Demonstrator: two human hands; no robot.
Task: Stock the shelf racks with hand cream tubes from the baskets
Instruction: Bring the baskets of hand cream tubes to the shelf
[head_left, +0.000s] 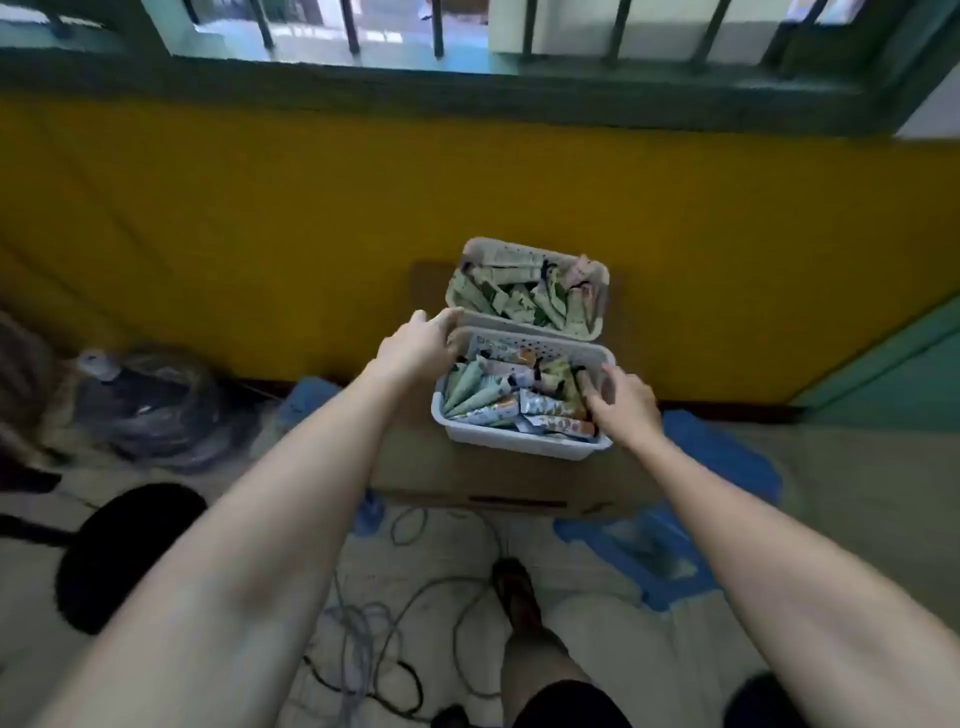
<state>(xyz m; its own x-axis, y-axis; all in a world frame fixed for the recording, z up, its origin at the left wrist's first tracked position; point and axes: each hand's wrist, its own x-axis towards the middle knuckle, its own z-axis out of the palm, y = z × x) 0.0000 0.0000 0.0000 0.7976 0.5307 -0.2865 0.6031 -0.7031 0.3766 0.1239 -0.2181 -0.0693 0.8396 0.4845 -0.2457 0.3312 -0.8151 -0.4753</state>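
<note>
Loose grey cables (363, 623) on floor underfoot. Brown cardboard box (415, 467) carries both baskets.

Step in hand, as I judge it: picking stock.

Near white perforated plastic basket (519, 441): heaped mixed hand cream tubes (488, 400), green, white, orange-tipped. Right hand (623, 405) dug among tubes at right end; grip hidden, cannot tell if tube caught. Left hand (415, 340) grip closed on far-left rim corner, steadying.

Far white perforated plastic basket (519, 254), touching behind: pale green tubes (498, 299).

Next: clean hold on tube, lift clear. Shelf racks not visible.
</note>
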